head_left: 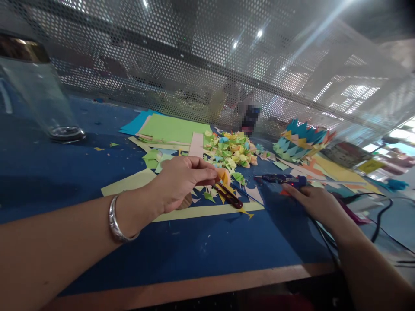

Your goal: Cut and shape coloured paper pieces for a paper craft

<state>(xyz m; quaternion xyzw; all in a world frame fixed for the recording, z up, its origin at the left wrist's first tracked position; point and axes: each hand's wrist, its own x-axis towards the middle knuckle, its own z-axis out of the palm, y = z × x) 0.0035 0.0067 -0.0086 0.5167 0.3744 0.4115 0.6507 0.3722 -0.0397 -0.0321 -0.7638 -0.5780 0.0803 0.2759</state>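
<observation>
My left hand [191, 177], a silver bangle on its wrist, pinches a small orange paper piece [223, 176] between thumb and fingertips. Just below that piece lies a slim dark red tool [231, 198] whose kind I cannot make out. To the right, my right hand [316, 205] is closed at the handle of a dark blue glue gun [282, 178]. A red light glows on the gun, its nozzle points left, and a clear glue stick [337, 182] sticks out behind. Behind my left hand spreads a pile of small folded paper flowers [231, 149], mostly green and yellow.
Stacked coloured paper sheets [175, 128] lie at the back. A glass jar [39, 95] stands at far left. A pointed paper ring [300, 142] sits at back right. Black cables [379, 216] run along the right. A perforated metal panel [181, 65] closes off the back.
</observation>
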